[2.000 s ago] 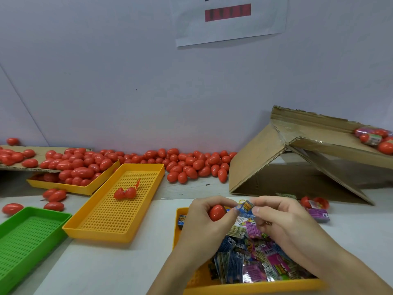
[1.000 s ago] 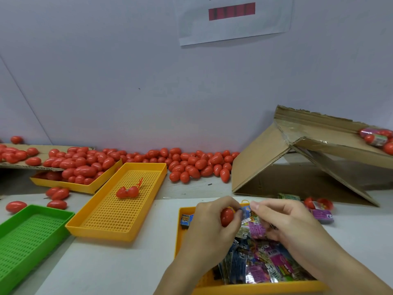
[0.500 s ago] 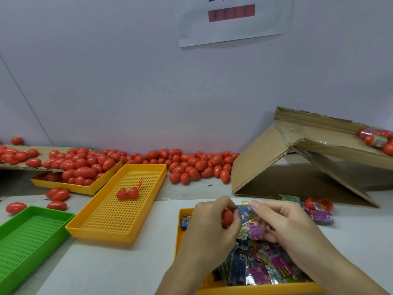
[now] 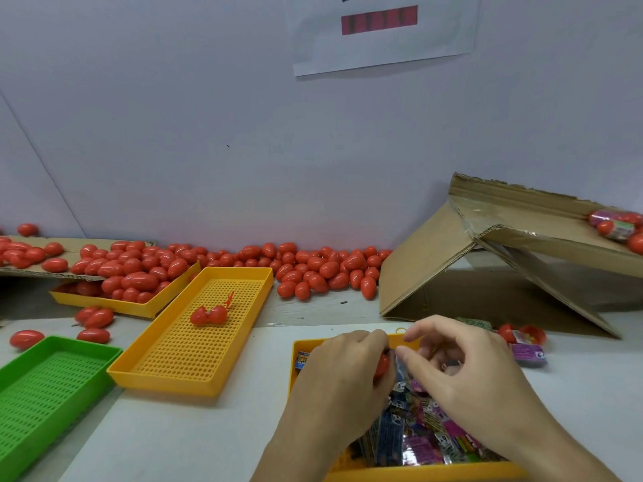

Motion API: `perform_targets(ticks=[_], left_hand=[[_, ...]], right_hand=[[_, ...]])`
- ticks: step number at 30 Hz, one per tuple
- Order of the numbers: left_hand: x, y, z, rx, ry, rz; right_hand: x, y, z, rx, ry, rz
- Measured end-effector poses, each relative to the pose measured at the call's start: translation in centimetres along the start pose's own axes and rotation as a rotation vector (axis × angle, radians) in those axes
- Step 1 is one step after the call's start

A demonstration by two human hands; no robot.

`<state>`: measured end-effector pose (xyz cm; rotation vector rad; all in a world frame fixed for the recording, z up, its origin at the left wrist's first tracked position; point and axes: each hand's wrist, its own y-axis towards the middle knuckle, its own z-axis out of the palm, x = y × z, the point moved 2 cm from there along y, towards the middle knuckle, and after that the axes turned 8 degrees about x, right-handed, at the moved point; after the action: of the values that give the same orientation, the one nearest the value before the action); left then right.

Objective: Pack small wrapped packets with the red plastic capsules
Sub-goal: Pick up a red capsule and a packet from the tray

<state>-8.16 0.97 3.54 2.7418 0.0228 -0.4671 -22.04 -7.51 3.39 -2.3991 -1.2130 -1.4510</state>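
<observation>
My left hand (image 4: 342,377) grips a red plastic capsule (image 4: 382,365), mostly hidden by its curled fingers, over the near yellow tray (image 4: 417,473) full of small wrapped packets (image 4: 422,436). My right hand (image 4: 466,377) is right beside it, thumb and forefinger pinching a thin blue packet (image 4: 399,365) against the capsule's right side. An opened red capsule (image 4: 208,315) lies in the middle yellow tray (image 4: 181,373).
Many red capsules (image 4: 323,269) are heaped along the wall and in a far-left yellow tray (image 4: 104,302). A green tray (image 4: 45,387) sits at the near left. A collapsed cardboard box (image 4: 487,259) stands at the right, with a loose packet and capsule (image 4: 525,346) in front of it.
Both hands sank slightly toward the packet tray. The left hand's fingers closed further round the capsule, and the right hand brought the blue packet against it.
</observation>
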Motion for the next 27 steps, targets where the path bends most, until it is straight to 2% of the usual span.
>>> perform_targets(ticks=[11,17,21,24,27], left_hand=[[0.2,0.0,0.4,0.017,0.058,-0.024],[0.1,-0.2,0.7,0.002,0.044,-0.017],[0.2,-0.2,0.9,-0.013,0.033,0.000],[0.1,-0.3,0.6,0.014,-0.091,-0.016],[0.4,-0.2,0.0,0.008,-0.400,-0.102]], right_hand=[[-0.4,0.0,0.3,0.024,-0.162,-0.051],[-0.3,-0.2,0.8,0.008,-0.338,-0.125],[-0.4,-0.1,0.9,0.000,-0.363,-0.102],[-0.3,0.0,0.3,-0.045,-0.279,-0.031],[-0.5,0.2,-0.6,-0.096,-0.080,0.105]])
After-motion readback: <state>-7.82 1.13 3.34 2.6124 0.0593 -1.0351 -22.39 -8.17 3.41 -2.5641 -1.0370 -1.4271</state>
